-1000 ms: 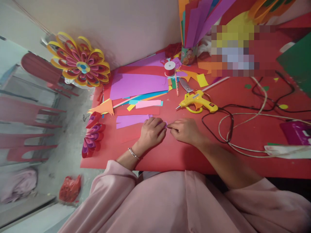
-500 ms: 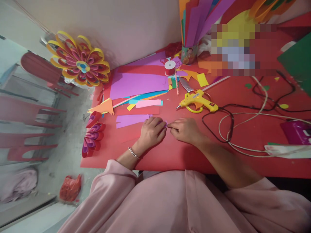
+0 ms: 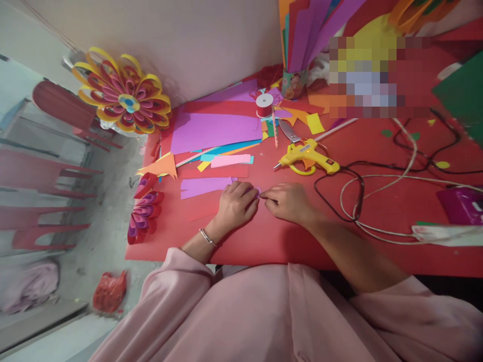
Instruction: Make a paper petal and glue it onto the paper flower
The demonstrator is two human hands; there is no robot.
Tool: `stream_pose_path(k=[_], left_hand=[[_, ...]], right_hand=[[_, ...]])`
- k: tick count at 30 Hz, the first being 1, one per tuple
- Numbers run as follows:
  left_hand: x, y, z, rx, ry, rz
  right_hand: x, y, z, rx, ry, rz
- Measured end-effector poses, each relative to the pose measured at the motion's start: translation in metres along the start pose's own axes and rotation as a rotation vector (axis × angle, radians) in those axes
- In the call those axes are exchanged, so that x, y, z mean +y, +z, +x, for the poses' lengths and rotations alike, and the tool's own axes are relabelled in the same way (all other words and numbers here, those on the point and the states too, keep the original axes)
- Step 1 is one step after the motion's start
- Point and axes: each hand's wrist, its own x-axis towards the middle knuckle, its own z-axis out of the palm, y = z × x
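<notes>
My left hand (image 3: 239,201), bent at the fingers, is closed on a small piece of purple paper (image 3: 258,191), mostly hidden under the fingertips. Facing it from the right, my right hand (image 3: 289,202) has its fingers curled, with the index fingertip and thumb pinched at the edge of that same piece. Just beyond my left hand lie cut purple paper strips (image 3: 206,187). A red strip (image 3: 204,212) rests by my left wrist, hard to tell from the red table (image 3: 241,246).
A yellow glue gun (image 3: 307,155) with a black cord lies over scissors (image 3: 289,131). A ribbon spool (image 3: 264,104), pink strip (image 3: 231,161), purple sheets (image 3: 217,131) and a paper flower (image 3: 128,103) stand farther back. A half-flower (image 3: 145,208) sits at the left edge; white cable (image 3: 377,234) runs right.
</notes>
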Motion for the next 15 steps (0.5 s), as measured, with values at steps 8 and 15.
stream_pose_path(k=[8, 15], left_hand=[[0.0002, 0.0003, 0.0000, -0.004, -0.002, -0.002], [-0.0001, 0.0006, 0.0001, -0.027, -0.016, -0.006]], right_hand=[[-0.0002, -0.0008, 0.0004, -0.003, 0.002, -0.004], [0.0002, -0.0001, 0.0003, 0.001, -0.001, 0.000]])
